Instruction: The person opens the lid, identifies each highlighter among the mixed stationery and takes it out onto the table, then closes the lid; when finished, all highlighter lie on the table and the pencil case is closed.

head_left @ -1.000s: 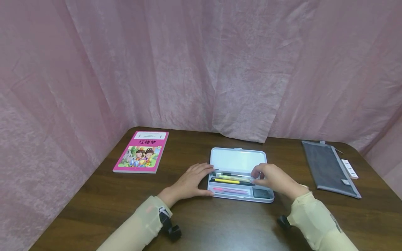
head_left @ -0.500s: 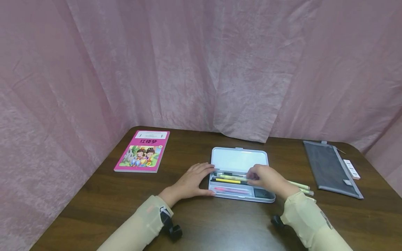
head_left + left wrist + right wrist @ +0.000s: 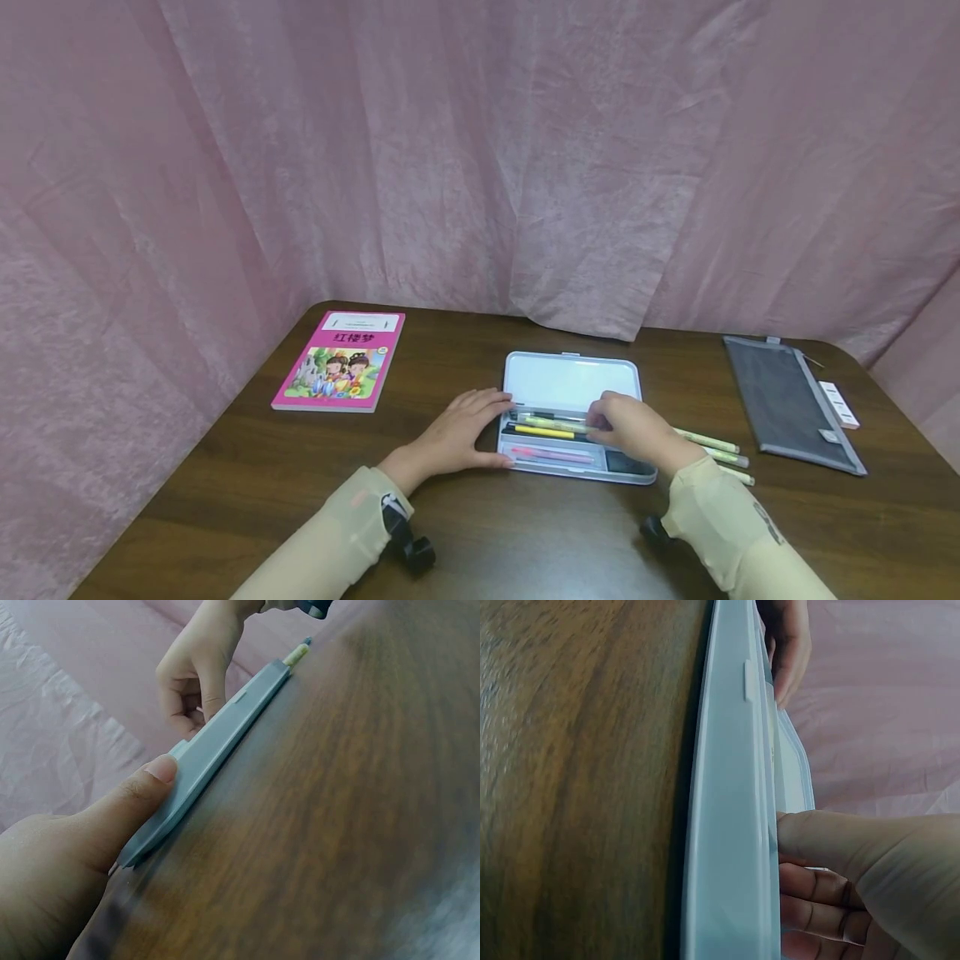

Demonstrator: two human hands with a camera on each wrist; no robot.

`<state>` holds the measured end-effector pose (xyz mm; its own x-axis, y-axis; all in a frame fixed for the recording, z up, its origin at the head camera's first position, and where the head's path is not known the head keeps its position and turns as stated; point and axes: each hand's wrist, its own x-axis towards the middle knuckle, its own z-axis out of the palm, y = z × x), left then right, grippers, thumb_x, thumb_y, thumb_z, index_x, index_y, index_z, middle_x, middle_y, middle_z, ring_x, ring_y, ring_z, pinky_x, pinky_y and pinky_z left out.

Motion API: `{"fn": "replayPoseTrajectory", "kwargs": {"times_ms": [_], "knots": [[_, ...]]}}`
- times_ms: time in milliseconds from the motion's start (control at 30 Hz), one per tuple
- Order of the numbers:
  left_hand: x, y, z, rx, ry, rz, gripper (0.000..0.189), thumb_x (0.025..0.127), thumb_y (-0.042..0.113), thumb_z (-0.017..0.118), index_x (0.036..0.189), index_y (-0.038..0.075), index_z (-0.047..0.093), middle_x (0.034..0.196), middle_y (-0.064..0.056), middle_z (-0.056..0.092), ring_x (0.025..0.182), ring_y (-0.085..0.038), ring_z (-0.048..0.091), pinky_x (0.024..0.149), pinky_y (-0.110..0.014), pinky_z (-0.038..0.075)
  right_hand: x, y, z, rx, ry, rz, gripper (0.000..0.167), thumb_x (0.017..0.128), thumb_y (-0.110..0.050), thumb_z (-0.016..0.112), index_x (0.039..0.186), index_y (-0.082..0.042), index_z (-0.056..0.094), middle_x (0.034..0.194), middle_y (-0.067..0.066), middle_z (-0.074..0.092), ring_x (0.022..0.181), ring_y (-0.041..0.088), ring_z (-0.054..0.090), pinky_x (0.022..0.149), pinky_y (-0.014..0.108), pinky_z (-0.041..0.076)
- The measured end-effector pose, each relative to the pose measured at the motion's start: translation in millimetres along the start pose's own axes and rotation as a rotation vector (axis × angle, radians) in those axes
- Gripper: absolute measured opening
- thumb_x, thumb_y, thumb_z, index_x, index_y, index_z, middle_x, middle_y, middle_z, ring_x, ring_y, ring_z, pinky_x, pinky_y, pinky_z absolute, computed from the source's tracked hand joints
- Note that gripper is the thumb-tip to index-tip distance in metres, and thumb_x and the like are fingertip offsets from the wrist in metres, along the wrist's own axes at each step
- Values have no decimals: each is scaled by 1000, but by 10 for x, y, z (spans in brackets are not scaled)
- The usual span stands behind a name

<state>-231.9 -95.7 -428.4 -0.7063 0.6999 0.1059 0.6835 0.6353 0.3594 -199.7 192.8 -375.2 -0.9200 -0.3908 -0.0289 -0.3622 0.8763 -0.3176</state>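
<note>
Pink book reads 红楼梦 | your left hand grips the pencil case | your right hand partly hides pens, grasp unclear | grey pouch rightward

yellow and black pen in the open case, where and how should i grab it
The yellow and black pen is probably best pinched at its yellow middle, fingers coming down from above, across its width. It lies lengthwise inside the pencil case, whose walls would hinder a low approach, and the right hand hides its right end.
</note>
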Motion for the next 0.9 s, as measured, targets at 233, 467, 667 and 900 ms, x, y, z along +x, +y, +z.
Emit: {"fn": "replayPoseTrajectory", "kwargs": {"times_ms": [233,467,667,900], "knots": [[8,-14,4,5,1,-3,84,80,67,62,147,25,36,155,4,34,148,-19,23,122,-45,19,11,-10,2,19,-5,31,11,81,-14,76,90,-12,69,81,-3,62,73,10,55,73,31,55],[6,-18,7,-1,0,2,84,80,66,63,147,24,37,155,4,34,148,-19,24,122,-45,19,2,-18,-1,26,-19,46,14,82,-14,76,92,-10,68,83,-1,62,75,11,55,75,32,55],[1,-18,13,4,8,9,84,80,66,63,147,24,37,155,4,34,148,-18,24,122,-44,19,4,-22,1,26,-20,51,14,82,-13,75,90,-11,64,80,-2,60,73,11,53,71,29,52],[2,-9,11,1,7,6,84,80,66,63,147,24,36,155,4,35,148,-18,24,122,-45,19,5,-26,-1,29,-32,47,13,82,-12,75,91,-12,66,78,-3,61,72,11,53,72,29,53]]}}
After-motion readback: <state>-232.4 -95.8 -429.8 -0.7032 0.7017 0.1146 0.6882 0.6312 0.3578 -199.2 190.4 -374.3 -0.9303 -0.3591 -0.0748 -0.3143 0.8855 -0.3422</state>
